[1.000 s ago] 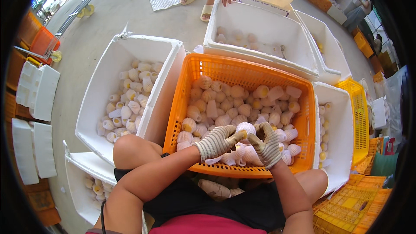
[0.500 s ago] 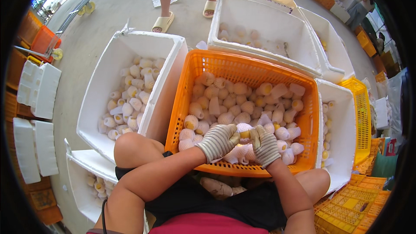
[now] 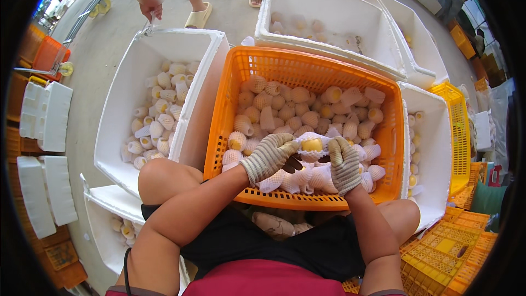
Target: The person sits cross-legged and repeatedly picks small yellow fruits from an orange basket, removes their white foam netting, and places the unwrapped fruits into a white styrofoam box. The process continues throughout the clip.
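A round yellow fruit (image 3: 312, 146) sits in a white foam net sleeve (image 3: 308, 157) between my hands, above the near part of an orange crate (image 3: 216, 131). My left hand (image 3: 270, 157), in a striped grey-white work glove, is closed on the sleeve's left end. My right hand (image 3: 344, 165), gloved the same way, pinches the right end. The yellow skin shows through the sleeve's open upper side. Below lie many fruits in foam nets (image 3: 293, 107) filling the crate, a few with yellow skin visible.
Left of the crate stands a white foam box (image 3: 200, 85) of netted fruit; a person's hand (image 3: 150, 10) grips its far corner. Another foam box (image 3: 329, 8) is behind the crate, one more (image 3: 435, 175) at the right. Yellow crates (image 3: 446, 246) lie at the lower right.
My hands have drawn slightly apart, stretching the sleeve and baring more of the yellow fruit. The other person's arm has come down to the left foam box's far corner.
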{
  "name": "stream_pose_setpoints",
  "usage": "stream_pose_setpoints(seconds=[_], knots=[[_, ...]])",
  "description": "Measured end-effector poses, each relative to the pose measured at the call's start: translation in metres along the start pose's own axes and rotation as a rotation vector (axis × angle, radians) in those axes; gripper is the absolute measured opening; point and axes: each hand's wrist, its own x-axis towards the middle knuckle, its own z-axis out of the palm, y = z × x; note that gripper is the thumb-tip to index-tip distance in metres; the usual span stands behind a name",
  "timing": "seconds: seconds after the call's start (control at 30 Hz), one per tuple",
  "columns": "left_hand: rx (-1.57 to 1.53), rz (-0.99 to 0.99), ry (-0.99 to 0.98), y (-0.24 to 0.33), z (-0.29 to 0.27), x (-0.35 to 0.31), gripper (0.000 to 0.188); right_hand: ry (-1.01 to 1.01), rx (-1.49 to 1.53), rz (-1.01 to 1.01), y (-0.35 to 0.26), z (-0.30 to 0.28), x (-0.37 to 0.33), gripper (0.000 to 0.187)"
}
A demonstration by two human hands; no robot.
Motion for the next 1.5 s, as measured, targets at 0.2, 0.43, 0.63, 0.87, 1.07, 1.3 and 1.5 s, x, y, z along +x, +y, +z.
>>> stream_pose_setpoints(seconds=[0.2,0.43,0.63,0.87,1.07,1.3,1.5], knots=[[0.085,0.028,-0.036,0.005,0.002,-0.003,0.028,0.009,0.231,0.222,0.004,0.003,-0.001,0.028],[0.280,0.093,-0.077,-0.004,0.001,0.000,0.024,-0.068,1.119,0.712,-0.005,-0.004,0.008,0.032],[0.158,-0.025,-0.098,0.012,0.006,-0.007,0.040,-0.240,1.150,0.643,-0.055,-0.016,0.041,0.058],[-0.033,0.108,0.195,0.027,-0.001,-0.002,0.026,-0.248,1.394,0.969,-0.014,0.001,0.110,0.051],[-0.516,0.035,0.357,0.026,-0.031,0.012,0.017,0.247,1.579,0.980,0.024,-0.005,0.255,0.046],[-0.657,0.213,0.467,0.049,-0.045,0.009,0.017,-0.517,0.320,0.525,0.063,0.079,0.163,0.037],[-0.675,0.175,0.498,0.048,-0.049,-0.009,0.014,-0.884,-0.188,0.282,-0.026,0.123,0.114,0.081]])
